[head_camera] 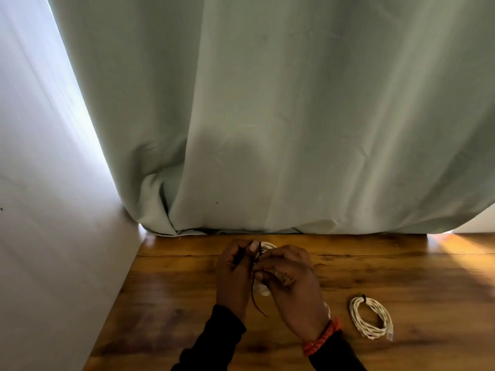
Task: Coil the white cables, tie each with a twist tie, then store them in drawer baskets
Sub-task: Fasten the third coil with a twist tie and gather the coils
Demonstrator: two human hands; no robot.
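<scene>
Both hands meet over the wooden table [187,303], holding a coiled white cable [266,247] that is mostly hidden between them. My left hand [233,277] pinches one end of a dark twist tie [255,298], whose loose tail hangs down between the wrists. My right hand [290,285] grips the coil and the tie's other part with curled fingers. A second white cable coil [371,317], bound with a dark tie at its top, lies flat on the table to the right of my right wrist.
A pale green curtain [294,116] hangs down to the table's far edge. A white wall [40,210] borders the table on the left. Sunlight falls on the far right of the tabletop. No drawer or basket is in view.
</scene>
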